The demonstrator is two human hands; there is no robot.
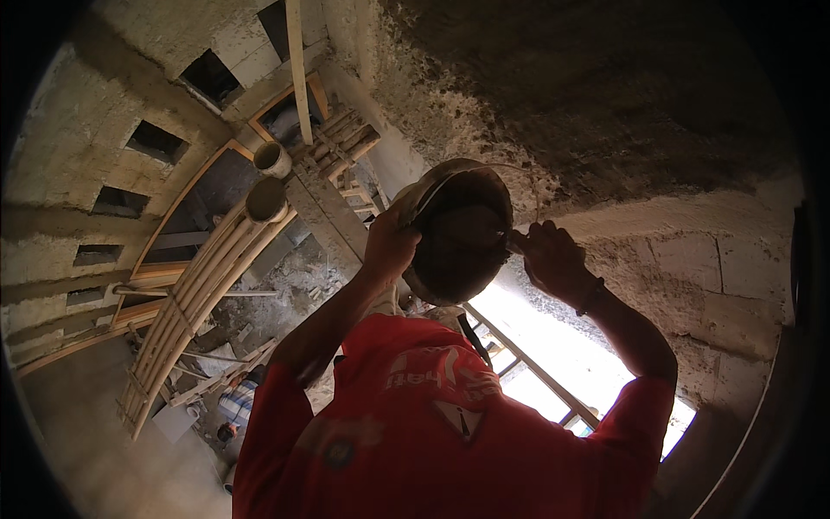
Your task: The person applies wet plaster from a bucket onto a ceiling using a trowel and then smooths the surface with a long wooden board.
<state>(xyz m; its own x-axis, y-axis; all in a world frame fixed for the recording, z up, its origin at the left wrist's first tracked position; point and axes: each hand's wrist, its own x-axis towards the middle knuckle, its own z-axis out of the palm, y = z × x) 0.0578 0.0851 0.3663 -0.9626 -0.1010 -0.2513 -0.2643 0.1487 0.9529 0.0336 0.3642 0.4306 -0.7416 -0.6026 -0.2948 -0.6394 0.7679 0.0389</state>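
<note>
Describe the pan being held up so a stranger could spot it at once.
Below the rough dark ceiling at the upper right, mid-picture above the red shirt, is the round dark pan. The left hand and right hand grip its rim. Unlike the two pale pipe ends to its left, it is wide, shallow and hand-held.

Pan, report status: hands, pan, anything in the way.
Left hand gripping pan at left rim, right hand at right rim. Pan held up, tilted. Bamboo poles off left, apart.
</note>
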